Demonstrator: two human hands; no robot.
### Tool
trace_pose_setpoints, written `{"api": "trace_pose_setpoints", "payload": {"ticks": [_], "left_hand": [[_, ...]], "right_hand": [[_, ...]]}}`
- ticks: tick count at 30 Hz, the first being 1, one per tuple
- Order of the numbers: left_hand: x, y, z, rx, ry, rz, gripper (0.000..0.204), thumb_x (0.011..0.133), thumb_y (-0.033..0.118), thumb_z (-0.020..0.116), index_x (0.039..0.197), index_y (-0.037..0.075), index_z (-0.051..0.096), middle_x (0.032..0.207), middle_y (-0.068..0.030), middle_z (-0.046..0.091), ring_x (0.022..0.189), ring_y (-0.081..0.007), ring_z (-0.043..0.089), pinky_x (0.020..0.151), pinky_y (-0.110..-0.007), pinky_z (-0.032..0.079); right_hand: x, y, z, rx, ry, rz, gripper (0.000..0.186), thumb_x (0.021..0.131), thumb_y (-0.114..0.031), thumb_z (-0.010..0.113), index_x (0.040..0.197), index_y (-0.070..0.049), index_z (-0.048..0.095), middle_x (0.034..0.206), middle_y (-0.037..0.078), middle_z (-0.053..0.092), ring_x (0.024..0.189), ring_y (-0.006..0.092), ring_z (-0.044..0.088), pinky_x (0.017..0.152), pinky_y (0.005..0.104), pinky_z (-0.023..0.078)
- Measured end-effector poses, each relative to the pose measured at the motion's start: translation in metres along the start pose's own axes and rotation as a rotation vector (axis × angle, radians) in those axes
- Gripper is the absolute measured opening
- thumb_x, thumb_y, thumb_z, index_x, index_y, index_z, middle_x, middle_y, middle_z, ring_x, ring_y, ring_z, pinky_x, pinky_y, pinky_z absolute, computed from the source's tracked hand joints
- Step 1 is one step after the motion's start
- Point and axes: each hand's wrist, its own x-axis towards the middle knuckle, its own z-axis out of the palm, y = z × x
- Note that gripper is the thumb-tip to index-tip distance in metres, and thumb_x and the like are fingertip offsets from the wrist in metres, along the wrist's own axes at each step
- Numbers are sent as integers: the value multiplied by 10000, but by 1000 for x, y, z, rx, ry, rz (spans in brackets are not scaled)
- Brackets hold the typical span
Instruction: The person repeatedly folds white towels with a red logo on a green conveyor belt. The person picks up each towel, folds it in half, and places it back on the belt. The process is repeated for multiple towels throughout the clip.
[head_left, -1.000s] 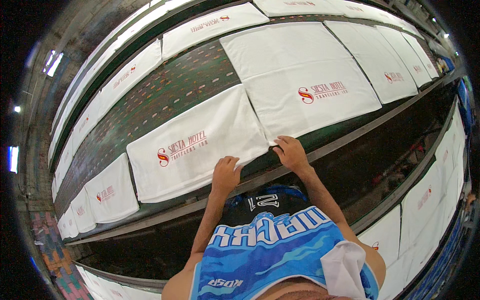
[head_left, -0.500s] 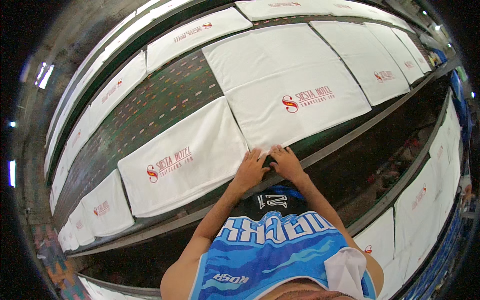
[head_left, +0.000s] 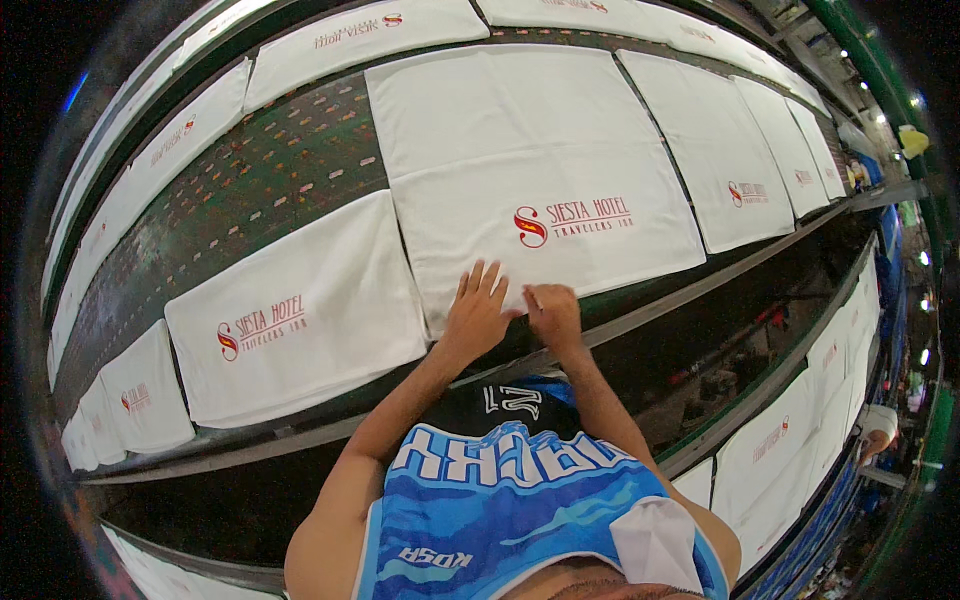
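Note:
My left hand lies open, fingers spread, on the lower part of a large white cloth with a red printed logo. Near the front edge of that cloth, my right hand has its fingers curled onto the hem. The cloth lies flat on a dark green, slotted surface, with a crease across its middle. A shorter white cloth with the same kind of logo lies just left of it, and a narrower one lies to its right.
More white cloths line a far row and a lower row at right. A metal rail runs along the near side above a dark gap. Another person's arm shows at the far right. A white rag rests on my blue top.
My left hand has moved up onto the large cloth from its lower left corner. My right hand's fingers have curled at the hem. The view has shifted, so the cloths sit further left.

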Motion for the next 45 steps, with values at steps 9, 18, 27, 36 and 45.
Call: {"api": "trace_pose_setpoints", "payload": {"ticks": [9,18,27,36,45], "left_hand": [[112,27,94,260,192,-301,765,1034,585,528,1614,105,396,1733,-244,146,1593,-505,63,1215,-745,70],[110,22,137,419,300,-355,778,1056,547,501,1626,40,349,1740,-196,188,1606,-440,122,1249,-682,68],[113,28,132,446,291,-368,780,1053,555,494,1609,19,378,1721,-204,246,1605,-431,150,1258,-661,74],[113,31,121,247,387,-376,650,1051,415,593,1540,4,471,1687,-204,319,1574,-430,247,1251,-624,197],[121,1,53,-1804,798,-614,377,1130,311,500,1269,-12,638,1383,-168,649,1335,-310,585,1141,-465,486]], "right_hand": [[32,186,-78,-25,161,3,133,965,-179,717,1031,-65,740,1087,105,747,1065,324,678,978,463,493],[42,263,-68,-25,42,-209,347,977,-287,700,1243,-64,686,1322,138,652,1284,335,582,1101,487,441],[95,192,-16,-157,-117,-398,746,1060,-495,513,1558,50,410,1690,208,309,1587,355,250,1296,496,203],[97,185,-8,-182,-261,-329,853,1031,-528,536,1600,66,314,1697,239,274,1597,351,227,1311,491,156],[142,323,-42,-115,89,53,572,1070,-324,565,1516,25,488,1615,254,426,1516,402,382,1270,499,265]]}}
